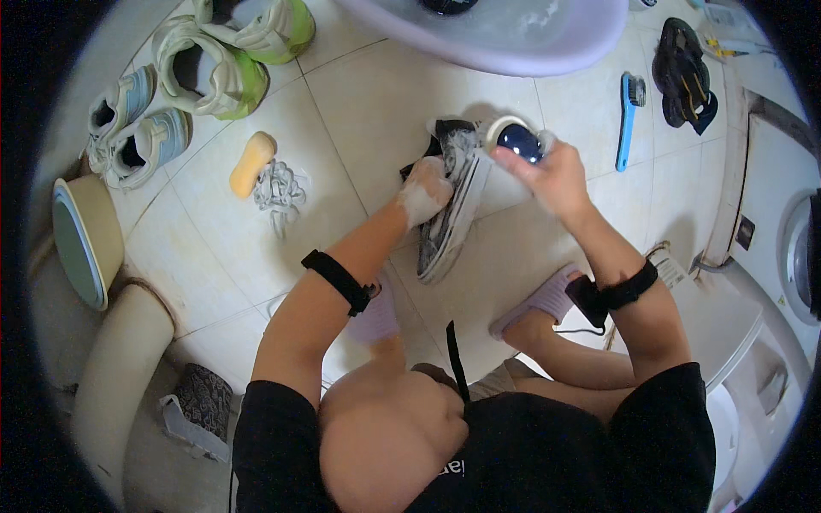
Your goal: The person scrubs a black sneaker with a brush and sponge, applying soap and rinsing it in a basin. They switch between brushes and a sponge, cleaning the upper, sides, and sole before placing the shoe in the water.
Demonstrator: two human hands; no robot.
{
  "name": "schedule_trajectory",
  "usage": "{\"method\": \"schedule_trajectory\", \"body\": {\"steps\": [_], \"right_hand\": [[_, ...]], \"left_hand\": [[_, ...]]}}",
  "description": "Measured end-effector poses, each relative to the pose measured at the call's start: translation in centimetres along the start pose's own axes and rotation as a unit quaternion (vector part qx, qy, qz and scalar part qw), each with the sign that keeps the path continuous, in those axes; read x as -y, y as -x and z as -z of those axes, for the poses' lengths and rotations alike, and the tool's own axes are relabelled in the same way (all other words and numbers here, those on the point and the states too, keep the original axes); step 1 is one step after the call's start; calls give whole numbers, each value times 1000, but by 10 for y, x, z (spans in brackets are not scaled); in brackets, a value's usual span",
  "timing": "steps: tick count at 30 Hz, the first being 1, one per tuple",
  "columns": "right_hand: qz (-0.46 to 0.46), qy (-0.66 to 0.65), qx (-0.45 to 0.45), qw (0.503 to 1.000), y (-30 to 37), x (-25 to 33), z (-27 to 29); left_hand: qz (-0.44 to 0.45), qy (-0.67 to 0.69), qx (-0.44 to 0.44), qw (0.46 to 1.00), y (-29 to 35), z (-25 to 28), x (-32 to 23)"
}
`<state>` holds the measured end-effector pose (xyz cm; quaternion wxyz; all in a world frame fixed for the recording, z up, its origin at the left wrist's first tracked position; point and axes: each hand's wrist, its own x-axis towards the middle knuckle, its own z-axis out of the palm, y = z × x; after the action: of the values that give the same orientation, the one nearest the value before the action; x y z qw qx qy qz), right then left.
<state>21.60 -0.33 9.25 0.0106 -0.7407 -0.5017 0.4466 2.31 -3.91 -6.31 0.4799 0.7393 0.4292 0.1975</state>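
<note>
A black canvas sneaker (453, 209) with a white sole lies tilted on the tiles in front of me, its upper covered with suds. My left hand (428, 186), wet with foam, is closed on the sneaker's opening; its fingertips are partly hidden there. In my right hand (556, 175) is a round scrubber (519, 144) with a glossy dark blue top and a cream rim. The scrubber is at the sneaker's far right end, by the foam; whether it touches the shoe I cannot tell. My right thumb lies along its near edge.
A lilac basin (513, 60) of sudsy water stands at the far side. Left lie a yellow soap bar (253, 164), grey-white laces (280, 190) and several sneakers (205, 73). Right are a blue brush (627, 120), black footwear (682, 73) and a washing machine (774, 214).
</note>
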Motion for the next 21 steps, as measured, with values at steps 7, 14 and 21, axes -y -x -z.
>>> {"method": "schedule_trajectory", "body": {"steps": [7,14,21], "right_hand": [[62,-24,17,998,9,14,-6],[164,89,-4,982,17,12,-12],[303,224,46,925,45,8,-26]], "left_hand": [[-35,-112,69,991,1,2,6],[138,99,4,986,-1,0,3],[187,107,99,971,-5,14,-10]]}}
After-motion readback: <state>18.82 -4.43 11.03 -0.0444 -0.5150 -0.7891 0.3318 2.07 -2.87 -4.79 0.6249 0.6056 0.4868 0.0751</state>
